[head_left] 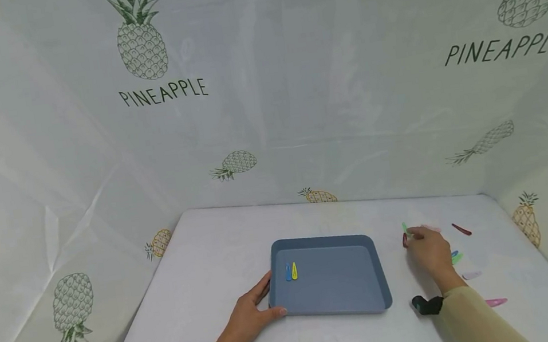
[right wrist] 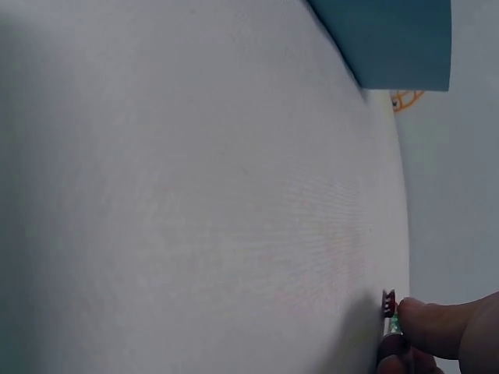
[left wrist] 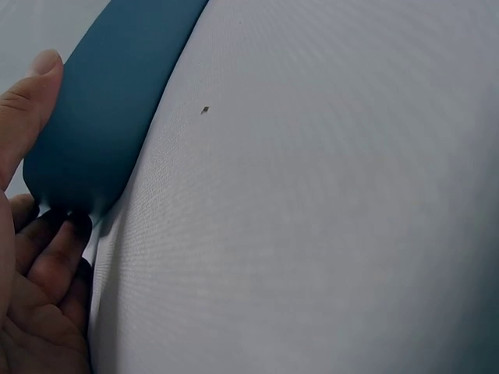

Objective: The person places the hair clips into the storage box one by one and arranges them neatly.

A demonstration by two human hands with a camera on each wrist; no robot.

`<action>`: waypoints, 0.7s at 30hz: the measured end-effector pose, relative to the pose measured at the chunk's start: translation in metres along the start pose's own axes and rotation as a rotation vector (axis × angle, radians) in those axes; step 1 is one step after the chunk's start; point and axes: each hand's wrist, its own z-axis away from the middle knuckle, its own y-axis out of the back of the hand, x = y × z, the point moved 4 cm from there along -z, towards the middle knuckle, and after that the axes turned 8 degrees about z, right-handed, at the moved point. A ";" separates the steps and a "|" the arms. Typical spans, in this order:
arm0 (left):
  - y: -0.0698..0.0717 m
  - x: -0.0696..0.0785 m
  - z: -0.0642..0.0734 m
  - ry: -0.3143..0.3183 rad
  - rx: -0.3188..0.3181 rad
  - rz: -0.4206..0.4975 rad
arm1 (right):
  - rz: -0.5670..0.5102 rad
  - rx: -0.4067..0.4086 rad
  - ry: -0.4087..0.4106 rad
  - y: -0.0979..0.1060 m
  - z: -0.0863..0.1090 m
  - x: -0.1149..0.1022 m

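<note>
A shallow blue-grey tray [head_left: 330, 279] lies on the white table, with a blue hair clip [head_left: 288, 272] and a yellow hair clip [head_left: 295, 271] side by side in its left part. My left hand [head_left: 246, 318] holds the tray's near left corner, thumb on the rim and fingers against the outer wall. Right of the tray, my right hand [head_left: 429, 251] pinches at a hair clip. Both a green clip [head_left: 404, 227] and a dark red clip [right wrist: 388, 302] show at its fingertips; whether both are held I cannot tell.
Around my right hand lie more hair clips: a dark red one [head_left: 461, 229], a pale pink one [head_left: 432, 228], a green one [head_left: 458, 259], a whitish one [head_left: 472, 275] and a pink one [head_left: 496, 302]. A pineapple-print sheet [head_left: 296, 104] hangs behind the table.
</note>
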 end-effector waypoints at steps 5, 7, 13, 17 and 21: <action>0.000 -0.001 0.001 0.007 0.000 -0.010 | 0.010 0.007 -0.013 -0.004 -0.005 0.002; 0.000 0.000 0.001 0.018 0.003 -0.006 | 0.017 0.014 -0.008 -0.004 -0.007 0.002; 0.001 0.001 0.003 0.037 0.006 0.010 | 0.028 0.020 0.010 -0.003 -0.008 0.000; 0.000 0.002 0.003 0.037 0.005 0.004 | 0.046 0.025 0.021 -0.003 -0.007 0.001; 0.000 0.003 0.002 0.035 0.008 0.004 | 0.044 0.038 0.042 -0.002 -0.007 0.002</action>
